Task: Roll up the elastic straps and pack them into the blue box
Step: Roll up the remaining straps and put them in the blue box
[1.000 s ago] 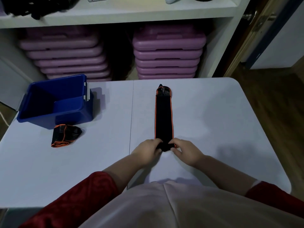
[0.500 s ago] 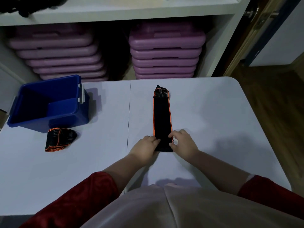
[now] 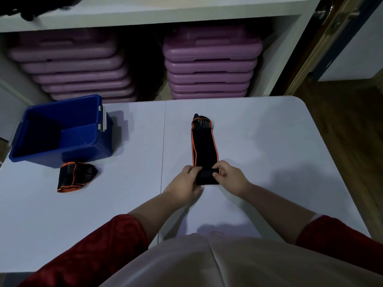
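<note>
A black elastic strap with orange edging lies lengthwise on the white table, its near end rolled into a small coil. My left hand pinches the coil's left side and my right hand pinches its right side. A second black and orange strap lies loosely folded on the table at the left. Just behind it stands the open blue box, with nothing visible inside.
Two stacks of purple step platforms fill the white shelf unit beyond the table's far edge. A wooden floor and a door frame lie to the right. The table's rounded right corner is near the strap.
Both hands have moved farther along the strap away from me, and the rolled coil at its near end has grown while the flat length has shortened.
</note>
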A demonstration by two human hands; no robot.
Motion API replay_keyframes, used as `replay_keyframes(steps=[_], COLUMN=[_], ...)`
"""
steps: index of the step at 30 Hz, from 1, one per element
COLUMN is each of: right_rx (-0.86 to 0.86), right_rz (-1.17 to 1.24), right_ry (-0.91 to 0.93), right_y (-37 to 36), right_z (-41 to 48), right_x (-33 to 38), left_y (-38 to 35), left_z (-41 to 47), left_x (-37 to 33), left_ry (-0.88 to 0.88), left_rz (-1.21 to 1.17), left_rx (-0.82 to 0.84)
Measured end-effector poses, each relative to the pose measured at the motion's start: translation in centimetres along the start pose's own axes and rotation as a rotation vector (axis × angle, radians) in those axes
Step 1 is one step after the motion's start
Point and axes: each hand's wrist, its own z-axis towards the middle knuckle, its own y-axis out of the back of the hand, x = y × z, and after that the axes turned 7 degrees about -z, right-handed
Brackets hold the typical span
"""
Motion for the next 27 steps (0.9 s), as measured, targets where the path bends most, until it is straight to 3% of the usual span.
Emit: replay_keyframes(steps=[4, 11, 16, 22, 27], right_rx=[-0.089, -0.089, -0.124, -0.142, 0.015], right_rz=[0.036, 0.098, 0.138, 0.013, -0.06], right_ry=[-0.012, -0.002, 0.025, 0.102, 0.22], right_y=[-0.2, -0.7, -0.7, -0.8, 0.4], right_z=[1.7, 1.2, 0.8, 1.5, 1.7], right_x=[0.4, 0.4, 0.3, 0.0, -0.9], left_y=[-0.5, -1.4, -1.8, -0.8, 1.5], left_z=[0.5, 0.6, 0.3, 1.0, 3.0], left_x=[0.1, 0.0, 0.7, 0.5, 0.1], left_ry=[0.06, 0.128, 0.052, -0.011, 0.021], left_rz=[-0.08, -0.177, -0.133, 0.135, 0.003], left_rx=[-0.069, -0.184, -0.148, -0.068, 0.055])
